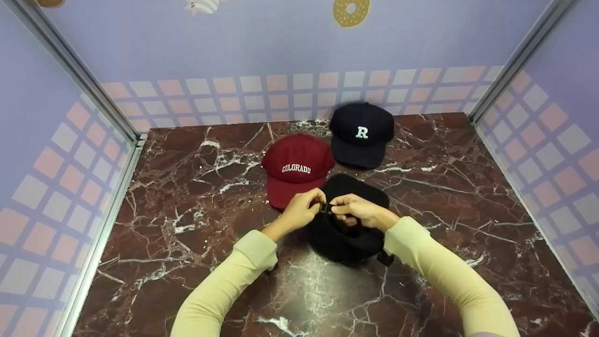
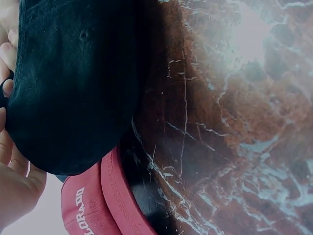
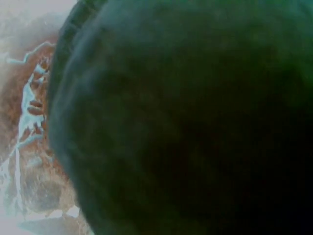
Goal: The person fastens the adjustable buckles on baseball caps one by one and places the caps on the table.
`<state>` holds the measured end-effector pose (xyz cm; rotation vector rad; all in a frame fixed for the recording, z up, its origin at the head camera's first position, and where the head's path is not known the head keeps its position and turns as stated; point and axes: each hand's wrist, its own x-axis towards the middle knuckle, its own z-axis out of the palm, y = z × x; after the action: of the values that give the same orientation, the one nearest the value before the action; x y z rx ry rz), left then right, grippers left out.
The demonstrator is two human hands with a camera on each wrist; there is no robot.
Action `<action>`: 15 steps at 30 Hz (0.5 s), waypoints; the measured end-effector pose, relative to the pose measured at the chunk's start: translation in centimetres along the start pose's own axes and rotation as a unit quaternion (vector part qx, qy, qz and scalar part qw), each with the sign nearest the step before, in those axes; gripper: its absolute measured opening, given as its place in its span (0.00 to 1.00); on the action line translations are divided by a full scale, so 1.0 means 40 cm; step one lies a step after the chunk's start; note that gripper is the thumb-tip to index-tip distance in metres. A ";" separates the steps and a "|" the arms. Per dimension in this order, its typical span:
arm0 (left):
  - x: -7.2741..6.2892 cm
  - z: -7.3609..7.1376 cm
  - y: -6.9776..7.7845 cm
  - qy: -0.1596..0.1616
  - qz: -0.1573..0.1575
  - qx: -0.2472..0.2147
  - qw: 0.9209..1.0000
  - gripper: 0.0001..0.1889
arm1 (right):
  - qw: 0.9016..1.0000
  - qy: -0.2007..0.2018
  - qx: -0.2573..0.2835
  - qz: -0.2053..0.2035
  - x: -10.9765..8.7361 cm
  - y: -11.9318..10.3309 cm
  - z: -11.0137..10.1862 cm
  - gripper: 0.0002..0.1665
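Observation:
A black cap (image 1: 344, 245) lies at the middle of the table, its back strap and buckle (image 1: 325, 208) turned up between the two hands. My left hand (image 1: 300, 209) pinches the strap at the buckle from the left. From the right, my right hand (image 1: 358, 209) pinches the strap's other side with thumb and fingers. In the left wrist view the cap's dark crown (image 2: 78, 88) hides part of the fingers, with the left hand (image 2: 19, 191) at the edge. The crown (image 3: 171, 117) fills most of the right wrist view and hides the right hand there.
A red cap (image 1: 299, 159) lettered COLORADO sits just behind the left hand. Behind the black cap stands a navy cap (image 1: 362, 131) with a white R. The brown marbled table (image 1: 196, 201) is bounded by lilac walls (image 1: 299, 47) at the back and sides.

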<state>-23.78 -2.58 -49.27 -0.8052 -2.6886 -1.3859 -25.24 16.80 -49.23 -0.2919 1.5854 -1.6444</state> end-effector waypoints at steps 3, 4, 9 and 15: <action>-0.001 0.002 0.001 0.006 -0.001 0.001 1.000 0.06 | 1.000 -0.005 -0.002 0.001 0.001 0.003 0.003 0.03; -0.001 0.002 0.001 0.007 -0.002 0.002 1.000 0.06 | 1.000 -0.006 -0.003 0.002 0.001 0.003 0.005 0.03; -0.002 0.003 0.003 0.009 -0.003 0.009 1.000 0.05 | 1.000 -0.005 -0.030 -0.004 0.000 0.001 0.015 0.05; -0.003 0.004 0.003 0.016 0.000 0.020 1.000 0.06 | 0.999 0.001 -0.041 -0.012 -0.004 0.001 0.022 0.06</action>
<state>-23.58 -2.46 -49.32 -0.7733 -2.6829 -1.3289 -24.55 16.28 -49.03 -0.3549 1.6590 -1.6009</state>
